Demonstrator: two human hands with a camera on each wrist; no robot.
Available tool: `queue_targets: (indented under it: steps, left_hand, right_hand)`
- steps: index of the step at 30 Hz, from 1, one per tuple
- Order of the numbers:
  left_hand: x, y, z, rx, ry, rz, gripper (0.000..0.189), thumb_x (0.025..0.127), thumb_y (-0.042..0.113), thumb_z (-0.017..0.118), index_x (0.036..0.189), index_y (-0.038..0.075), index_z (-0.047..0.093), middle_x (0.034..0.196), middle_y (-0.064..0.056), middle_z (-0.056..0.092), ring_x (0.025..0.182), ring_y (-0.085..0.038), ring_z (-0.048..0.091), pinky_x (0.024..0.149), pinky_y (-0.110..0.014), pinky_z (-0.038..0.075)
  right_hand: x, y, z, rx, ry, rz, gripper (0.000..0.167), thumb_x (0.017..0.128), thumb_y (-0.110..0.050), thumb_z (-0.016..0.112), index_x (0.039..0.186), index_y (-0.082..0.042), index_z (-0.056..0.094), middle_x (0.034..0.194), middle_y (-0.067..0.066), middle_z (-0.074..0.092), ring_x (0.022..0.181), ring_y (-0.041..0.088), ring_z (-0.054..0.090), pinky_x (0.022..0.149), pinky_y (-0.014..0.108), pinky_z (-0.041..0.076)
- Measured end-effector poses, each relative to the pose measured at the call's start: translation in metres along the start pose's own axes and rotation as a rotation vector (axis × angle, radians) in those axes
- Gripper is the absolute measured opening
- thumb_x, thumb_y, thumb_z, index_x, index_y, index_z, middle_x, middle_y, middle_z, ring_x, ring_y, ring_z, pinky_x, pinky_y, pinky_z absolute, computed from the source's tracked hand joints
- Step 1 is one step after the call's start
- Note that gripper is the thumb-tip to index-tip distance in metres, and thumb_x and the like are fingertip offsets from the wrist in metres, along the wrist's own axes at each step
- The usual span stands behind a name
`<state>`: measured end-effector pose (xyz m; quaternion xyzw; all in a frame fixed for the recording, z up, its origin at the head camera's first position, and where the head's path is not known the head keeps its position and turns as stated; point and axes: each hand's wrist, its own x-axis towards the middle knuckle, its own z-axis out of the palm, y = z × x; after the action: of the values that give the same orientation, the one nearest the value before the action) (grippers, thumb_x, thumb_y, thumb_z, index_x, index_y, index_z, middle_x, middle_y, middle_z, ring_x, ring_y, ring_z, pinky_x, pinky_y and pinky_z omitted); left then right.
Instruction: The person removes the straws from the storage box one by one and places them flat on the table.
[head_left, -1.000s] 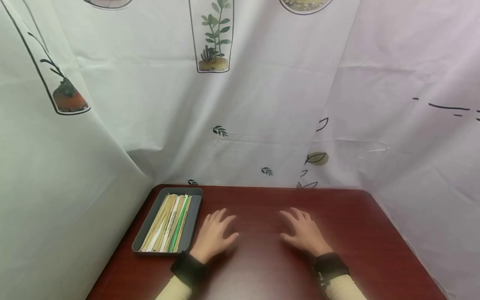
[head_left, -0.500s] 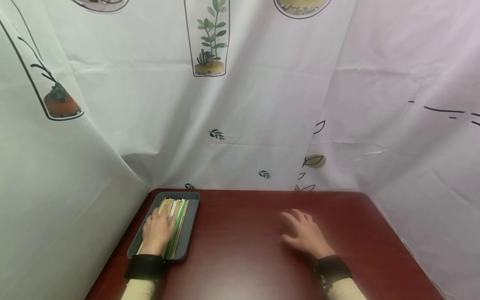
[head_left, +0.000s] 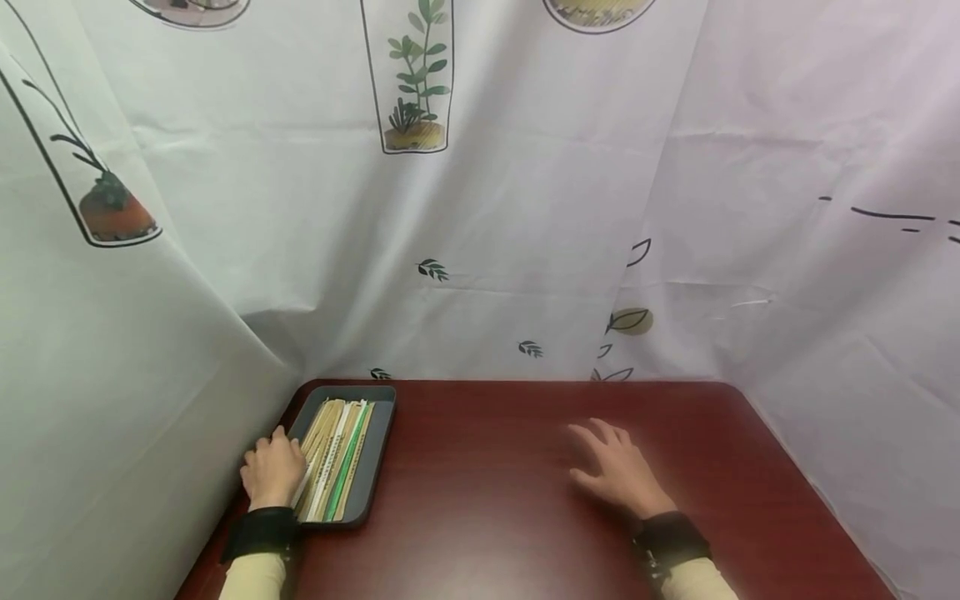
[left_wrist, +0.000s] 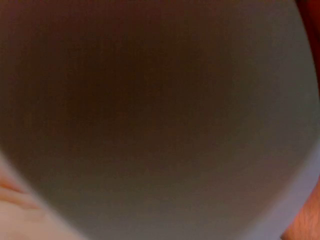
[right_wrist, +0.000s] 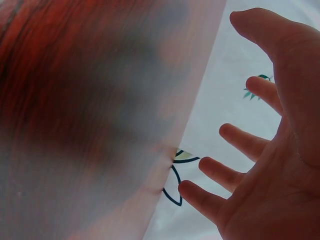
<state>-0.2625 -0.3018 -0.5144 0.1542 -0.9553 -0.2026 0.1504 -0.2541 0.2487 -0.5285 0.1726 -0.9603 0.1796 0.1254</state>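
A dark grey shallow tray (head_left: pixel 380 450) lies at the left of the table, filled with several narrow tan and white wrapped sticks (head_left: pixel 330 458), one of them green. My left hand (head_left: pixel 272 471) is at the tray's left rim, back of the hand up, its fingertips hidden from the head view. A blurred dark grey surface (left_wrist: pixel 160 200) fills most of the left wrist view. I cannot tell whether this hand grips the rim. On the right, my right hand (head_left: pixel 621 468) hovers low over the table with fingers and thumb spread, holding nothing; the right wrist view shows its palm (right_wrist: pixel 280 175).
The dark red-brown table (head_left: pixel 480 483) has rounded far corners. A white printed curtain (head_left: pixel 525 208) hangs behind it and along both sides, close by the left hand. Black bands (head_left: pixel 262 533) circle both wrists.
My left hand has moved left from beside the tray, across the sticks, to the tray's left rim. The right hand has hardly moved. The head view has shifted slightly.
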Motion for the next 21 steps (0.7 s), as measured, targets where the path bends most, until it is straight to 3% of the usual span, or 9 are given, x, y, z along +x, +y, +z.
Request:
queue_targets:
  steps: [3, 6, 10, 14, 18, 21]
  left_hand:
    - [0.0, -0.005, -0.006, -0.031, -0.09, -0.036, 0.043, 0.104, 0.012, 0.045, 0.139, -0.014, 0.048, 0.126, -0.046, 0.053, 0.107, -0.064, 0.054, 0.081, -0.071, 0.045]
    - [0.0, -0.01, -0.007, -0.068, -0.138, -0.075, 0.044, 0.104, 0.012, 0.045, 0.142, -0.01, 0.047, 0.13, -0.045, 0.051, 0.107, -0.062, 0.056, 0.079, -0.07, 0.047]
    - [0.0, -0.015, -0.005, -0.095, -0.159, -0.083, 0.042, 0.103, 0.008, 0.046, 0.142, -0.009, 0.047, 0.129, -0.045, 0.051, 0.104, -0.063, 0.057, 0.079, -0.069, 0.047]
    - [-0.006, -0.015, 0.004, -0.11, -0.153, -0.034, 0.039, 0.101, 0.003, 0.048, 0.138, -0.009, 0.05, 0.12, -0.043, 0.057, 0.097, -0.059, 0.061, 0.074, -0.066, 0.049]
    - [-0.014, -0.003, 0.016, -0.12, -0.138, 0.01, 0.039, 0.1, 0.002, 0.048, 0.137, -0.008, 0.051, 0.12, -0.042, 0.059, 0.098, -0.058, 0.062, 0.075, -0.065, 0.05]
    - [-0.021, 0.015, 0.022, -0.135, -0.139, 0.048, 0.039, 0.101, 0.003, 0.049, 0.138, -0.008, 0.052, 0.122, -0.041, 0.059, 0.101, -0.057, 0.063, 0.077, -0.065, 0.05]
  right_hand:
    - [-0.002, 0.001, 0.0, -0.001, 0.005, 0.001, 0.071, 0.083, -0.038, 0.084, 0.147, -0.025, 0.056, 0.148, 0.021, 0.049, 0.131, 0.051, 0.045, 0.098, 0.07, 0.039]
    - [-0.004, 0.003, 0.0, -0.002, 0.013, -0.004, 0.071, 0.082, -0.038, 0.084, 0.147, -0.023, 0.057, 0.148, 0.022, 0.049, 0.13, 0.052, 0.046, 0.097, 0.07, 0.04]
    - [-0.007, 0.007, 0.001, -0.006, 0.029, -0.012, 0.071, 0.082, -0.038, 0.084, 0.147, -0.024, 0.057, 0.148, 0.021, 0.05, 0.129, 0.052, 0.046, 0.096, 0.069, 0.041]
    - [-0.012, 0.012, 0.001, -0.017, 0.049, -0.016, 0.07, 0.082, -0.038, 0.084, 0.146, -0.025, 0.058, 0.146, 0.02, 0.052, 0.127, 0.052, 0.048, 0.095, 0.069, 0.042]
    - [-0.016, 0.017, 0.0, -0.016, 0.053, -0.008, 0.07, 0.081, -0.037, 0.084, 0.145, -0.022, 0.059, 0.145, 0.021, 0.052, 0.126, 0.053, 0.049, 0.093, 0.07, 0.043]
    - [-0.017, 0.02, -0.001, -0.008, 0.058, -0.002, 0.069, 0.082, -0.036, 0.084, 0.144, -0.02, 0.059, 0.144, 0.022, 0.052, 0.125, 0.053, 0.048, 0.092, 0.07, 0.043]
